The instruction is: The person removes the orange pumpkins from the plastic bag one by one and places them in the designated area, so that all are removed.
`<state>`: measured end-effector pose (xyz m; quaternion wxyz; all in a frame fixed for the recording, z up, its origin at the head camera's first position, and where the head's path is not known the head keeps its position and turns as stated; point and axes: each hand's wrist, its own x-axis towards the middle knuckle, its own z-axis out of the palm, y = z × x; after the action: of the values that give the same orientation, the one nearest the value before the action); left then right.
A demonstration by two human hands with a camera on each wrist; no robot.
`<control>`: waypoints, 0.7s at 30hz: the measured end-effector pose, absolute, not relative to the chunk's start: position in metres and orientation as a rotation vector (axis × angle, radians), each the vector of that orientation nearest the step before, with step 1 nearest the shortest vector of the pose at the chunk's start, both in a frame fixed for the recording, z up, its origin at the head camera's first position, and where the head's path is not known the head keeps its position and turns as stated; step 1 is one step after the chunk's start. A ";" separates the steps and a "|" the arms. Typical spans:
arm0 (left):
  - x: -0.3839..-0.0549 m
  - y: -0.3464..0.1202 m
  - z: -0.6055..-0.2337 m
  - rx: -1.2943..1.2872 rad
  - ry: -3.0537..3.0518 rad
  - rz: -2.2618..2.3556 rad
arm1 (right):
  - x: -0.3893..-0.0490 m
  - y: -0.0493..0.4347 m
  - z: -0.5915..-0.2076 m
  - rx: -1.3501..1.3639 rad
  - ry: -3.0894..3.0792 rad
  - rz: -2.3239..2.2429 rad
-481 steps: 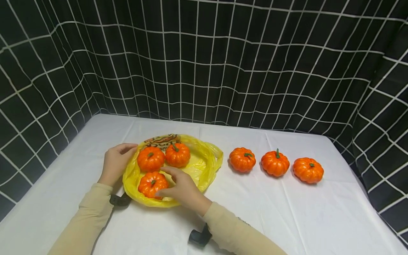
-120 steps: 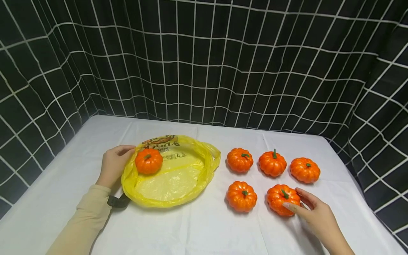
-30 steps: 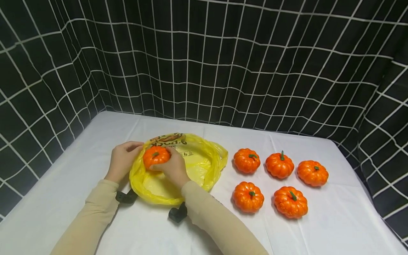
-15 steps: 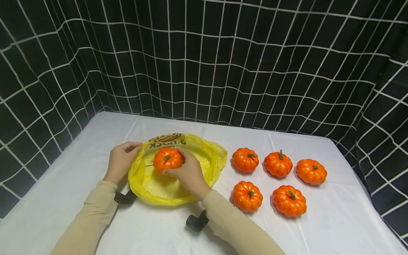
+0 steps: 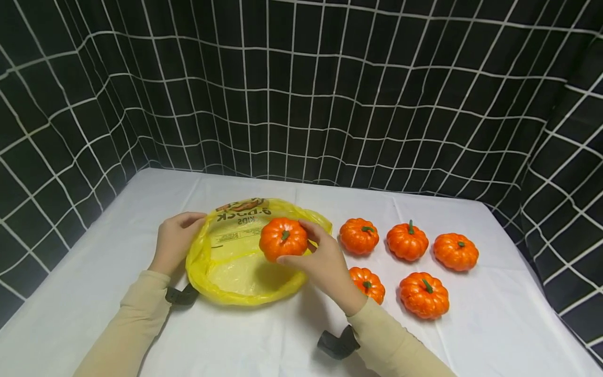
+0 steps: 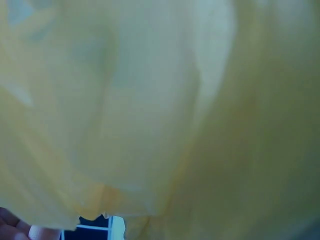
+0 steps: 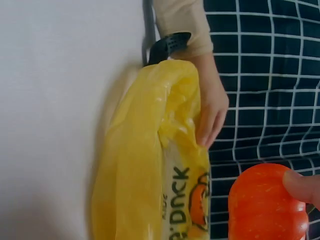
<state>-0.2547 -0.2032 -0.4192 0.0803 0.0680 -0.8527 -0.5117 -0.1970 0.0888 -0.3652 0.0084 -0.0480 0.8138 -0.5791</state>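
My right hand (image 5: 328,268) grips a small orange pumpkin (image 5: 281,240) with a green stem, thumb on the near side and fingers behind. It is held above the right part of an open yellow plastic bag (image 5: 245,300). My left hand (image 5: 174,242) pinches the bag's left rim. The bag's bottom shows bare, with dark lettering on its far inner wall. In the right wrist view the held pumpkin (image 7: 262,205) is beside the bag (image 7: 135,165). Yellow film (image 6: 150,110) fills most of the left wrist view, hiding most of the left hand.
Three pumpkins stand in a back row to the right: a left one (image 5: 359,236), a middle one (image 5: 407,242) and a right one (image 5: 455,252). In front are a partly covered pumpkin (image 5: 369,285) and another (image 5: 424,296). A black, white-gridded curtain (image 5: 301,94) surrounds the white-covered table (image 5: 226,345).
Earlier, pumpkins lay in the bag; two now stand in the right front row. Over the last second my right hand lifts the last one out of the bag's left side and carries it right.
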 end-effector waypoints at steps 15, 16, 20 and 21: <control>-0.256 -0.204 -0.421 0.199 -2.548 -1.538 | -0.171 0.162 -0.347 -0.024 2.587 -1.744; -0.256 -0.204 -0.421 0.198 -2.545 -1.543 | -0.170 0.167 -0.346 -0.002 2.596 -1.734; -0.256 -0.204 -0.421 0.197 -2.540 -1.546 | -0.162 0.186 -0.343 0.067 2.634 -1.691; -0.255 -0.204 -0.421 0.197 -2.540 -1.545 | -0.160 0.191 -0.342 0.079 2.638 -1.680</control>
<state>-0.2555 -0.2042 -0.4214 0.0809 0.0660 -0.8497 -0.5169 -0.1603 0.1908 -0.3421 0.0064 0.0254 0.8432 -0.5369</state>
